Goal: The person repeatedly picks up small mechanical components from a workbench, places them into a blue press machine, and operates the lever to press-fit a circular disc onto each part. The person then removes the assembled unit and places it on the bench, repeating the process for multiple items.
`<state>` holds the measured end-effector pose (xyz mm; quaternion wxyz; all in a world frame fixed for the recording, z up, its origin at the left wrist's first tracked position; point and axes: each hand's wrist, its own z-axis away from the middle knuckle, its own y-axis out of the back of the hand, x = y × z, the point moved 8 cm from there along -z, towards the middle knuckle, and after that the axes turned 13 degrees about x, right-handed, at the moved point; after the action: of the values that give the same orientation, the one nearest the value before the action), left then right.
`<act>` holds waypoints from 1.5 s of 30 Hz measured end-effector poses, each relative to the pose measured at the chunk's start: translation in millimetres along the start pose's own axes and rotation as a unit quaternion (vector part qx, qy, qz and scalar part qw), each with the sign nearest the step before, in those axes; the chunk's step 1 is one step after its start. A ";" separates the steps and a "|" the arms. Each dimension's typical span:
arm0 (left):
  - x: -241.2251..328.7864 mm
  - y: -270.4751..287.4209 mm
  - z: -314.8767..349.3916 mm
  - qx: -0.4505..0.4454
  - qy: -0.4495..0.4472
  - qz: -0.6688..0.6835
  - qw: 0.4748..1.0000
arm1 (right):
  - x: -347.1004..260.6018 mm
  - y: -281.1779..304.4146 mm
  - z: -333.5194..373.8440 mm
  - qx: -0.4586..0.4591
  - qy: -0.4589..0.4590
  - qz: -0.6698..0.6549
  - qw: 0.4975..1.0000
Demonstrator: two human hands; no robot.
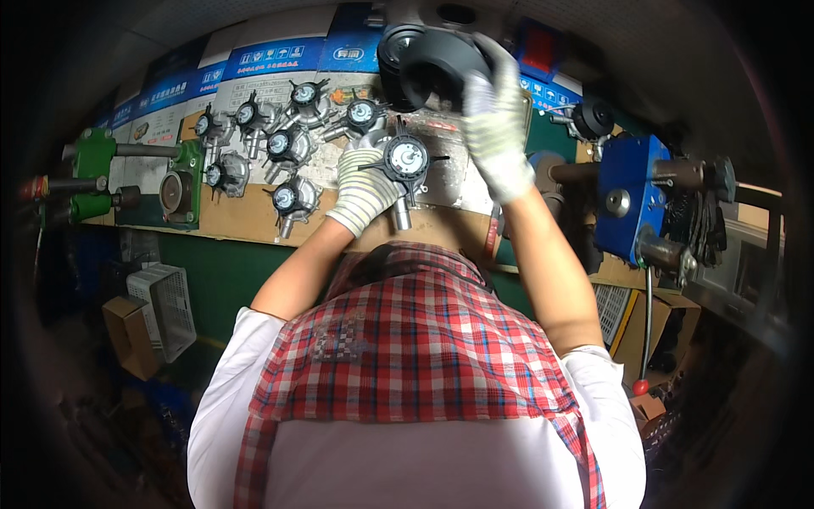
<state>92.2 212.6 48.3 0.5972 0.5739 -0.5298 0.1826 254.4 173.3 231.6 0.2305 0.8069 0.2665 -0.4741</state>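
Note:
My left hand (360, 193), in a striped white work glove, is closed around the side of a grey metal pump (407, 159) with a black ring, thin black arms and a pipe stub. The pump is near the front of the bench. My right hand (498, 136), gloved the same way, grips the right side of a black pulley (443, 66), raised above the far part of the bench. Another black pulley (393, 49) is just left of it, partly covered. Several similar pumps lie left of my left hand, among them one pump (291, 146).
A green press (182, 191) stands at the bench's left end, a blue press (629, 199) with a red-knobbed lever at its right. Printed cardboard (271, 64) lines the back. One pump with a black pulley (593, 119) sits far right. A grey crate (165, 310) is lower left.

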 end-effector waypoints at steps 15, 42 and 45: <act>100.2 -72.5 40.2 0.014 -0.057 0.089 0.994 | 27.1 136.6 110.9 0.009 -0.193 0.078 0.978; 175.1 -321.1 83.3 -0.126 -0.208 0.008 0.970 | 272.2 329.5 147.6 -0.095 0.002 0.617 0.782; 135.0 -328.3 90.0 -0.177 -0.224 -0.098 0.953 | 278.1 318.8 144.0 -0.125 -0.072 0.533 0.834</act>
<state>375.5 -9.4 -19.3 0.5702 0.5344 -0.6147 -0.1065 482.3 -97.6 -41.3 0.5645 0.7521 -0.1650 -0.2975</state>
